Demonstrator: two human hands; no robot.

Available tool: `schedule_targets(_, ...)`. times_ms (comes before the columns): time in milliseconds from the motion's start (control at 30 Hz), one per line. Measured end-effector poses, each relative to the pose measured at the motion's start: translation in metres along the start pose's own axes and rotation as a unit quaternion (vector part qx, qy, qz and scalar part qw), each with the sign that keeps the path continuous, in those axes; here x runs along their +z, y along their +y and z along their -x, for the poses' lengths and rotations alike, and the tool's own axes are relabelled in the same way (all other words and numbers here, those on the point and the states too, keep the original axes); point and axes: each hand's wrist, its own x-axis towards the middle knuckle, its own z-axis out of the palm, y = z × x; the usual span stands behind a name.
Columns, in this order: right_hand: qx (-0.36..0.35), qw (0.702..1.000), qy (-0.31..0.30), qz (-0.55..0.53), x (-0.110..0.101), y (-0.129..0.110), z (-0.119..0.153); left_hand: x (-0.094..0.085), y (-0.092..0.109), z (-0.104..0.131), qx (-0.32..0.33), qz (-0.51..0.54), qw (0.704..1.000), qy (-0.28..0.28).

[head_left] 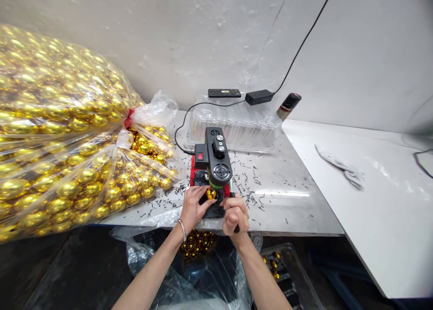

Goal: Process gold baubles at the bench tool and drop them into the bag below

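My left hand (194, 207) pinches a shiny gold ball (211, 193) between thumb and fingers, right under the head of a black bench machine (218, 159). My right hand (236, 214) is wrapped round the black lever handle (236, 229) on the machine's right side. A red switch (200, 156) sits on a box at the machine's left. Beneath the ball lies a dark base with red edges (227, 191), partly hidden by my hands.
Big clear bags of gold balls (61, 120) fill the left. Behind the machine stand clear plastic trays (233, 129), a power adapter (260, 97) and a spray can (289, 106). Black scraps litter the table (287, 197). A glove (341, 165) lies right; more gold balls (199, 244) sit below.
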Motion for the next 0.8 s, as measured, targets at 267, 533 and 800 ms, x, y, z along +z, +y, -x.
schedule_targets(267,-0.007,0.999,-0.037,-0.006,-0.004,-0.006,-0.009,0.003,-0.003,-0.002,0.006,0.003,1.000,0.010)
schedule_targets(533,0.091,0.995,-0.030,-0.035,-0.017,-0.042,-0.068,-0.017,0.013,0.036,0.053,-0.013,0.998,0.033)
schedule_targets(800,0.101,0.994,-0.009,-0.043,-0.011,-0.039,-0.051,-0.045,0.000,0.054,0.086,-0.138,0.978,0.127)
